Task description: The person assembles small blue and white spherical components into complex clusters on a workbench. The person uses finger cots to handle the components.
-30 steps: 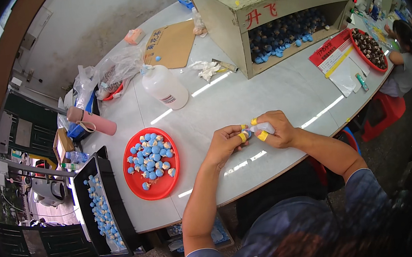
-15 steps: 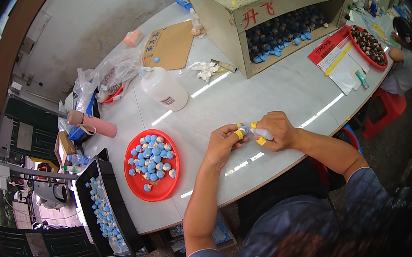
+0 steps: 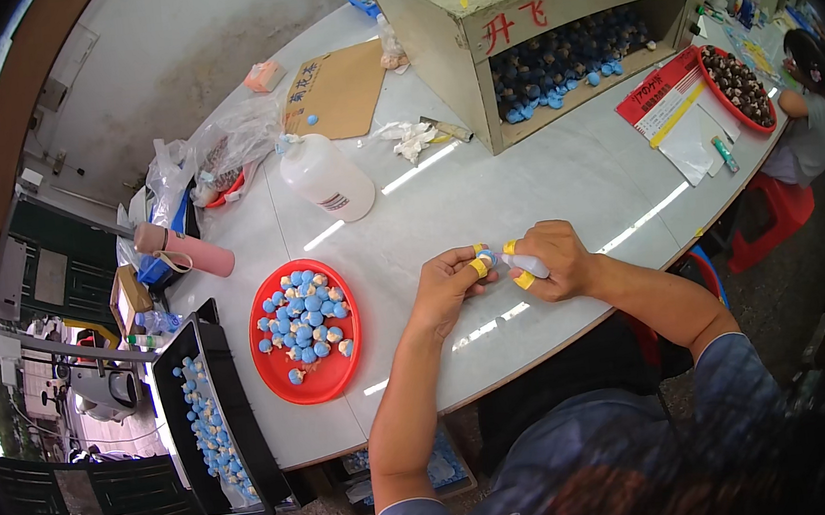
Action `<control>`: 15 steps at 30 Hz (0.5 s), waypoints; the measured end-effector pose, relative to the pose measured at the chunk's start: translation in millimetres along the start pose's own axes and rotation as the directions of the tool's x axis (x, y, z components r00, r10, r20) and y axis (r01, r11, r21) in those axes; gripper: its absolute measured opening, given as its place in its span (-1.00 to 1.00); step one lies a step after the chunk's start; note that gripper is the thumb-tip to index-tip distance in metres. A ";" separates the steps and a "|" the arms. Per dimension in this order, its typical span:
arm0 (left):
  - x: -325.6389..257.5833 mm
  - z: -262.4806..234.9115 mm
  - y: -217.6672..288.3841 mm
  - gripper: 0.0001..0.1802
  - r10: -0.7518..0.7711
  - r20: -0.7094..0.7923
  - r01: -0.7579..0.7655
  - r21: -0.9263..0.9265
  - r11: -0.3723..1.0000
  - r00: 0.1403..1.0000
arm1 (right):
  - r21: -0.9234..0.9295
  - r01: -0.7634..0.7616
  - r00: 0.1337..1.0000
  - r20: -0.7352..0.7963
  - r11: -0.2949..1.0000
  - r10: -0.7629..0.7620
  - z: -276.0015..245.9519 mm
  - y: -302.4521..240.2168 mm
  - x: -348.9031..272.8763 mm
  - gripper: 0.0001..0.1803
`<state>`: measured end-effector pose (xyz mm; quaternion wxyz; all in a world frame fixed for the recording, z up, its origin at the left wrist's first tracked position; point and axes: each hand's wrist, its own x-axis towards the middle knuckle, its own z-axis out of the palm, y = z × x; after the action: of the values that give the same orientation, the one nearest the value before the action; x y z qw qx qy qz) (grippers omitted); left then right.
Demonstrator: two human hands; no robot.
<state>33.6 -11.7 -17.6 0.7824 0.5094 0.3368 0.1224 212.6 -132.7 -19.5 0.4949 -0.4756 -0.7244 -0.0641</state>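
Over the table, my left hand (image 3: 448,286) is closed in a pinch on a small blue-and-white ball-shaped piece (image 3: 487,258). My right hand (image 3: 555,259) is wrapped round a small whitish squeeze bottle (image 3: 530,265), its tip pointing at that piece. Whether the tip touches it is too small to tell. Yellow tape (image 3: 480,266) covers fingertips of both hands. To the left of my hands, a round red tray (image 3: 345,377) holds several blue balls with pale tips (image 3: 300,315).
A black bin (image 3: 249,425) with similar balls stands at the left edge. Behind are a pink flask (image 3: 193,250), a large translucent bottle (image 3: 329,178), and cardboard (image 3: 335,95). An open-fronted box (image 3: 472,60) holds blue pieces. Another person (image 3: 801,131) sits far right beside a red tray (image 3: 759,128).
My hands stay almost in place. The small piece and the bottle's tip have shifted very slightly between my fingers.
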 end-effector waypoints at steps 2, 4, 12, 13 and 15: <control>-0.4 0.4 0.6 -0.63 -0.004 0.011 0.004 0.002 1.000 1.000 | 0.004 0.002 1.000 0.001 1.000 -0.002 0.4 0.3 1.2 -0.70; -1.1 0.5 1.4 -0.69 -0.013 0.032 0.012 0.047 0.999 0.999 | 0.009 0.006 1.000 0.002 1.000 -0.006 1.4 1.6 0.8 -0.70; 0.5 -0.4 -0.9 -0.67 -0.004 0.026 0.003 0.027 1.000 1.000 | 0.030 0.004 1.000 -0.002 1.000 -0.003 -1.6 -0.2 1.0 -0.73; 0.3 0.3 -0.2 -0.64 -0.008 0.019 0.008 0.011 1.000 1.000 | 0.029 0.003 1.000 -0.002 1.000 -0.003 -1.3 -0.2 1.1 -0.73; -0.3 1.3 1.3 -0.64 -0.009 0.022 0.009 0.011 1.000 1.000 | 0.023 0.006 1.000 -0.018 1.000 -0.006 0.1 0.0 1.6 -0.74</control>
<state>34.4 -12.2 -16.0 0.7839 0.5133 0.3310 0.1114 212.4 -131.6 -18.3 0.5067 -0.4671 -0.7220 -0.0616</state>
